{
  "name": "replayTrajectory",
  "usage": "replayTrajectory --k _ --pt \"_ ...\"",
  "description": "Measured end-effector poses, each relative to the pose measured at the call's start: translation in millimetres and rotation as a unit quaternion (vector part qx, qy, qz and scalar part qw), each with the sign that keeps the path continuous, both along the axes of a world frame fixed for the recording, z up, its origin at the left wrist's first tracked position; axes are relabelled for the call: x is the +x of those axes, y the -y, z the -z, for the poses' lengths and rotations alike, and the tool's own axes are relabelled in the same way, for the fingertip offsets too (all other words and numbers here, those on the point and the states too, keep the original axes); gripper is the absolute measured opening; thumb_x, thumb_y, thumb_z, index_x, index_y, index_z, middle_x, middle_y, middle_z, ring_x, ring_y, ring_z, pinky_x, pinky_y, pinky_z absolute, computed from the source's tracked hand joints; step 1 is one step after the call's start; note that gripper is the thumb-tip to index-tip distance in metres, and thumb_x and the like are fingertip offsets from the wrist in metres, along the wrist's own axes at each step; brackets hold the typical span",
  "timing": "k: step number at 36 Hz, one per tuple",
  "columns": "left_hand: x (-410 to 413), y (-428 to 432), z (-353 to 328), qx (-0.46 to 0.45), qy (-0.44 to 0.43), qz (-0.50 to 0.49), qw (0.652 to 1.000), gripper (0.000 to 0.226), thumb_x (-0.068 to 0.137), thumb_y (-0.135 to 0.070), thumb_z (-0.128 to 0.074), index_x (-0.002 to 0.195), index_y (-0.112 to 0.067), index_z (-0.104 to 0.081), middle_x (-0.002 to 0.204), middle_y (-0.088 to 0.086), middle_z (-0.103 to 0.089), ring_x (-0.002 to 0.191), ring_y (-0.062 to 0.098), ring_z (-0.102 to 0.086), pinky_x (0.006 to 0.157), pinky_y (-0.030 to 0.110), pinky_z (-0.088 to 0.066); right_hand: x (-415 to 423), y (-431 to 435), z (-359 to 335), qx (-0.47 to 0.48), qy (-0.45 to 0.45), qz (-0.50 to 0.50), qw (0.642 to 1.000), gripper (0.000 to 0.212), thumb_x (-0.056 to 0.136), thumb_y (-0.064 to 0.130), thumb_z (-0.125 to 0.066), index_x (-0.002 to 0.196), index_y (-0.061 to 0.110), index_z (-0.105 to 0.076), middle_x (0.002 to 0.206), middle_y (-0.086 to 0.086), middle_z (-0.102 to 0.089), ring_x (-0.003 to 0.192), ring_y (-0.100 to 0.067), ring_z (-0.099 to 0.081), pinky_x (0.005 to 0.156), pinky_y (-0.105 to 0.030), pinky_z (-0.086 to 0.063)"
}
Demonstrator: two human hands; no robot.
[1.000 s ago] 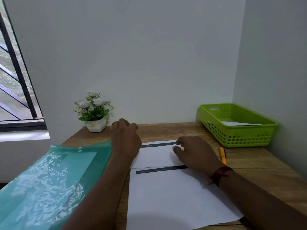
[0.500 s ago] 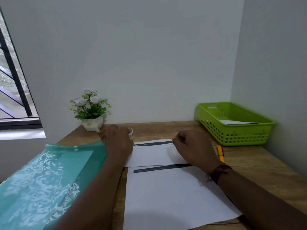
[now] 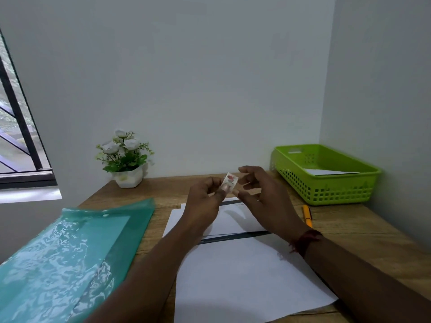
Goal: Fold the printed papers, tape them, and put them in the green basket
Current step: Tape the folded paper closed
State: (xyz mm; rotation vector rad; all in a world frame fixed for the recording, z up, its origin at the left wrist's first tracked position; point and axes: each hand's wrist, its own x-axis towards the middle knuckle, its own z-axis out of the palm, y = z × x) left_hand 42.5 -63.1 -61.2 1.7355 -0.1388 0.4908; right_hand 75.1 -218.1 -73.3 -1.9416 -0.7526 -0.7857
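1. Flat printed sheet (image 3: 245, 276): nearest item, lying on the wooden desk (image 3: 363, 231), unfolded, dark band along its far edge.
2. Teal plastic folder (image 3: 67, 252): left of the sheet, partly off the desk edge.
3. Folded paper (image 3: 233, 220): just beyond the flat sheet, beneath the raised hands, not yet taped.
4. Left hand (image 3: 205, 197): above the folded paper; fingers (image 3: 222, 191) pinching a small tape roll (image 3: 229, 180) with a red mark.
5. Right hand (image 3: 261, 194): beside the roll, fingers loosely spread, thumb and forefinger near the roll's edge, possibly picking at the tape end; the end itself is too small to see.
6. Orange pen (image 3: 307, 215): on the desk, right of the hands.
7. Green basket (image 3: 326, 180): far right corner, one folded paper already inside.
8. Flower pot (image 3: 128, 176): against the far wall.
9. Risk: with neither hand holding it, the fold may spring open; tape could stick to itself or tear crooked.
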Motion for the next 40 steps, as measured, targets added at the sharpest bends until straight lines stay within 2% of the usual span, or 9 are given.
replayTrajectory --k 3,6,11,15,23,26,31,37,40 --pt "-2.2 0.2 -0.6 -0.025 -0.003 0.012 1.000 0.012 0.095 -0.007 -0.061 0.100 -0.005 -0.072 0.101 0.011 -0.074 0.090 0.015 -0.063 0.086 0.032 -0.050 0.0 -1.1 -1.7 0.028 0.011 -0.003 1.000 0.037 0.082 0.038 -0.067 0.116 0.026 -0.060 0.092 0.016 -0.064 0.084 0.001 -0.063 0.067 -0.023 -0.053" --pt "-3.8 1.8 0.0 -0.040 -0.005 0.031 0.999 0.013 0.094 -0.008 -0.061 0.102 -0.003 -0.072 0.102 0.012 -0.074 0.092 0.016 -0.065 0.092 0.038 -0.053 1.4 -1.9 -1.7 0.034 0.031 0.000 0.999 0.030 0.083 0.035 -0.071 0.110 0.026 -0.064 0.093 0.015 -0.066 0.083 -0.002 -0.064 0.065 -0.024 -0.054" --pt "-3.7 2.4 0.5 -0.045 -0.005 0.042 0.998 0.011 0.095 -0.011 -0.062 0.097 -0.009 -0.072 0.102 0.013 -0.073 0.090 0.014 -0.063 0.085 0.037 -0.051 1.6 -2.0 -0.7 0.041 0.056 -0.007 0.998 0.024 0.085 0.037 -0.069 0.108 0.029 -0.069 0.090 0.023 -0.062 0.081 0.000 -0.064 0.058 -0.014 -0.051" --pt "-3.8 3.3 0.7 -0.058 -0.019 0.048 0.997 0.014 0.096 -0.012 -0.060 0.100 -0.008 -0.072 0.103 0.015 -0.072 0.090 0.016 -0.060 0.082 0.035 -0.049 1.7 -0.1 0.0 0.035 0.079 -0.006 0.996 0.026 0.087 0.036 -0.068 0.111 0.025 -0.071 0.090 0.016 -0.065 0.080 0.002 -0.063 0.058 -0.009 -0.048" --pt "0.3 1.6 4.4 -0.046 -0.011 0.046 0.998 0.013 0.093 -0.013 -0.066 0.101 -0.014 -0.075 0.097 0.003 -0.075 0.087 0.009 -0.063 0.079 0.032 -0.052 1.0 2.7 -2.0 0.024 0.123 0.012 0.992 0.020 0.089 0.022 -0.069 0.108 0.019 -0.074 0.090 0.002 -0.071 0.072 -0.005 -0.065 0.057 -0.026 -0.054" --pt "1.8 -0.9 6.3 -0.024 0.011 0.040 0.999 0.011 0.090 -0.013 -0.069 0.095 -0.020 -0.077 0.090 -0.005 -0.076 0.082 0.000 -0.064 0.079 0.028 -0.053 0.6 2.6 -2.5 0.025 0.131 0.012 0.991 0.018 0.087 0.017 -0.071 0.105 0.017 -0.075 0.089 0.002 -0.072 0.071 -0.008 -0.065 0.056 -0.029 -0.054" --pt "3.3 -2.3 6.9 -0.011 0.032 0.035 0.999 0.012 0.088 -0.013 -0.072 0.094 -0.021 -0.078 0.091 -0.007 -0.076 0.084 0.000 -0.065 0.080 0.027 -0.049 0.4 1.6 -2.4 0.038 0.125 0.007 0.991 0.014 0.084 0.013 -0.074 0.098 0.015 -0.076 0.089 0.003 -0.073 0.071 -0.006 -0.064 0.058 -0.026 -0.054" --pt "1.7 -2.2 5.2 -0.007 0.040 0.018 0.999 0.015 0.085 -0.010 -0.074 0.092 -0.022 -0.079 0.095 -0.007 -0.076 0.097 0.011 -0.068 0.095 0.040 -0.053 -0.5 0.1 -3.0 0.044 0.114 0.000 0.993 0.010 0.081 0.008 -0.075 0.089 0.015 -0.076 0.081 0.008 -0.071 0.068 -0.004 -0.062 0.055 -0.020 -0.051" --pt "1.6 -2.6 4.4 -0.008 0.041 0.014 0.999 0.016 0.085 -0.009 -0.074 0.091 -0.022 -0.079 0.094 -0.008 -0.076 0.098 0.009 -0.068 0.098 0.038 -0.051 -1.4 -0.7 -4.1 0.050 0.098 -0.004 0.994 0.011 0.081 0.006 -0.075 0.087 0.015 -0.075 0.080 0.009 -0.071 0.068 -0.004 -0.063 0.055 -0.021 -0.052"
